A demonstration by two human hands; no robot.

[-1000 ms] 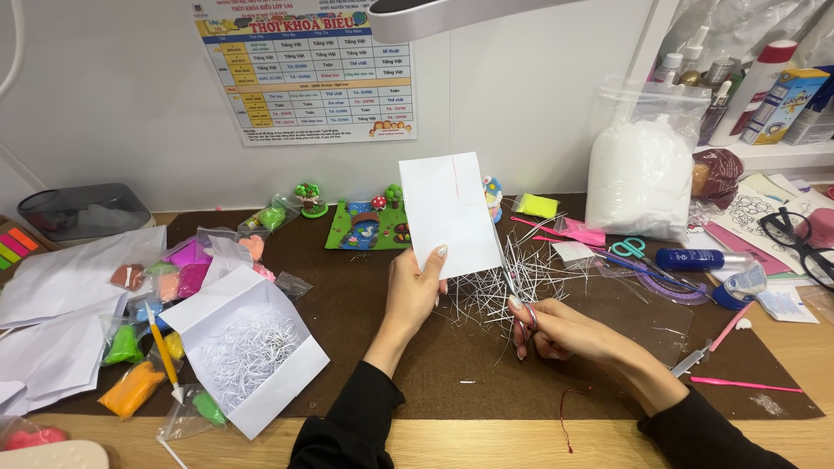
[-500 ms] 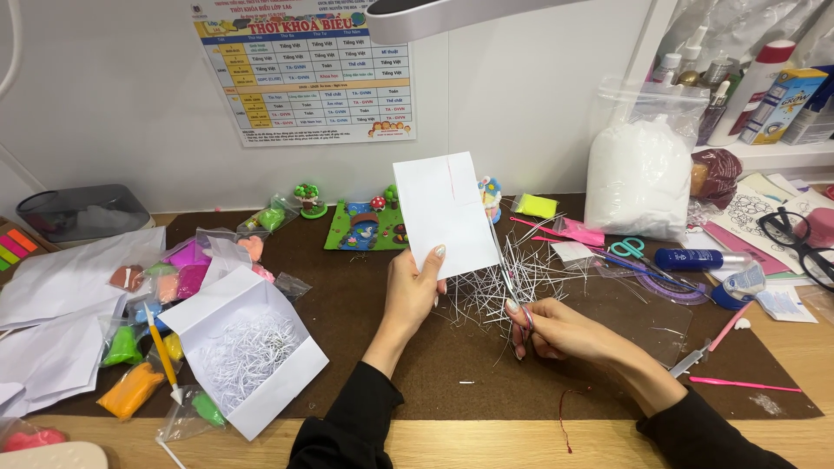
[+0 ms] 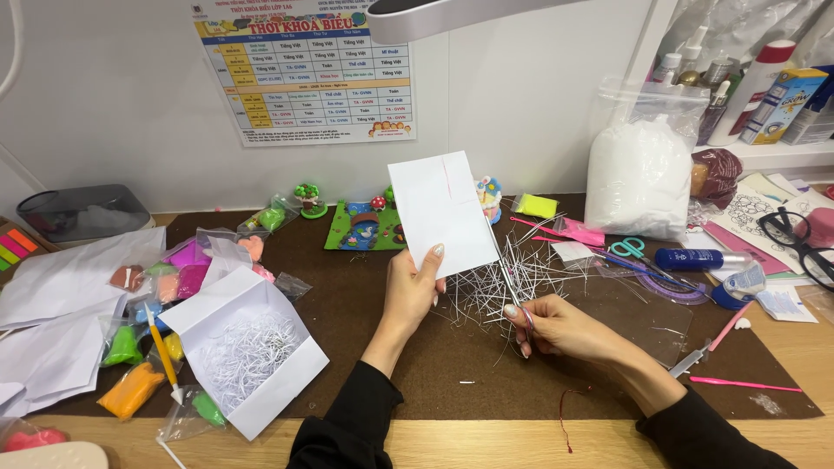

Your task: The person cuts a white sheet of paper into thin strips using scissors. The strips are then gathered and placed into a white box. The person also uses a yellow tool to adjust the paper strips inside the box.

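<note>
White card (image 3: 441, 211) stands upright above the strip pile (image 3: 508, 280), pinched at its lower left edge by the left hand (image 3: 410, 291). Scissors (image 3: 508, 276) in the right hand (image 3: 560, 326) meet the card's lower right corner, blades running up along its long axis. Fingers close around the handles. Left of the card sits an open box (image 3: 246, 347) of shreds.

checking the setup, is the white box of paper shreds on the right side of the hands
No, the white box of shreds lies left of the left hand, beside the clay bags.
</note>
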